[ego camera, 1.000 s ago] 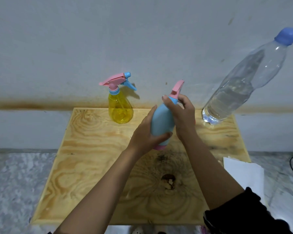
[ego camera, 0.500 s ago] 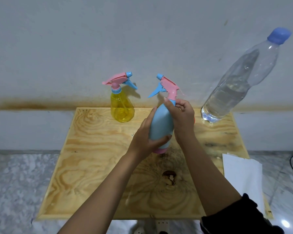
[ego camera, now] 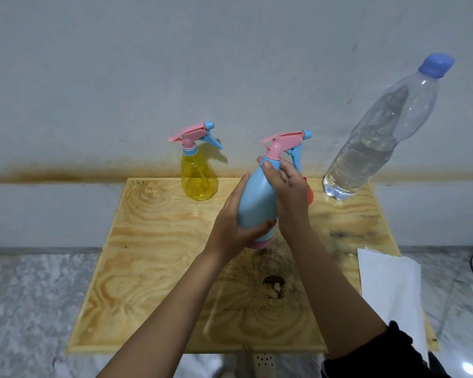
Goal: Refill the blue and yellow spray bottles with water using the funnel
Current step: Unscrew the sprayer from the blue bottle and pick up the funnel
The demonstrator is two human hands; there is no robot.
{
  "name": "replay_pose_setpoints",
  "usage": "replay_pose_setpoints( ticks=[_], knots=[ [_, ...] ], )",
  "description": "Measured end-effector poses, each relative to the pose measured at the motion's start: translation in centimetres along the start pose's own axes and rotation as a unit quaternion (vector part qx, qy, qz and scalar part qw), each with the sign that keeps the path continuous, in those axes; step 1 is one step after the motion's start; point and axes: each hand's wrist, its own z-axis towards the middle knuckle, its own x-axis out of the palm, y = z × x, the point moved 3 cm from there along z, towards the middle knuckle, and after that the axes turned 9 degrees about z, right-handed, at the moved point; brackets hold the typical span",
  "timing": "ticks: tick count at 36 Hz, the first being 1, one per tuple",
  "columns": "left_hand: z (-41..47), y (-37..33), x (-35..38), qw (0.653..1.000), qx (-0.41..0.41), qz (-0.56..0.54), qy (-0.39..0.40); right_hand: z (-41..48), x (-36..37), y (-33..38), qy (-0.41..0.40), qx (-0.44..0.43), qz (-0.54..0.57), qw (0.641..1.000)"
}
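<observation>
Both hands hold the blue spray bottle [ego camera: 257,203] above the middle of a plywood board [ego camera: 153,255]. Left hand [ego camera: 236,227] is wrapped around the bottle's lower body, thumb across the front near its pink base. Right hand [ego camera: 290,195] is closed around the neck, fingertips on the collar just under the pink trigger head [ego camera: 284,140]. The bottle's long axis runs nearly upright, leaning slightly away and to the right, nozzle pointing right. The head looks not yet unscrewed, and the right hand is the one placed to twist it. Behind, against the wall, the yellow spray bottle [ego camera: 199,184] stands to the left and a capped water bottle [ego camera: 372,148] to the right. An orange shape, perhaps the funnel [ego camera: 310,196], peeks from behind the right hand.
</observation>
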Motion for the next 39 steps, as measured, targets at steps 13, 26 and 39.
replay_pose_setpoints(
  ticks=[13, 26, 39],
  knots=[
    [-1.7, 2.5, -0.3, 0.999, -0.037, 0.036, -0.011, 1.5, 1.0, 3.2, 0.009, -0.062, 0.075, 0.995],
    [-3.4, 5.6, -1.8, 0.990, -0.104, 0.004, -0.098, 4.1, -0.5, 7.2, 0.042, -0.100, -0.013, 0.994],
    [-4.2, 7.5, -0.5, 0.984, -0.107, 0.045, -0.133, -0.5, -4.7, -11.3, 0.115, 0.053, -0.370, 0.920]
  ],
)
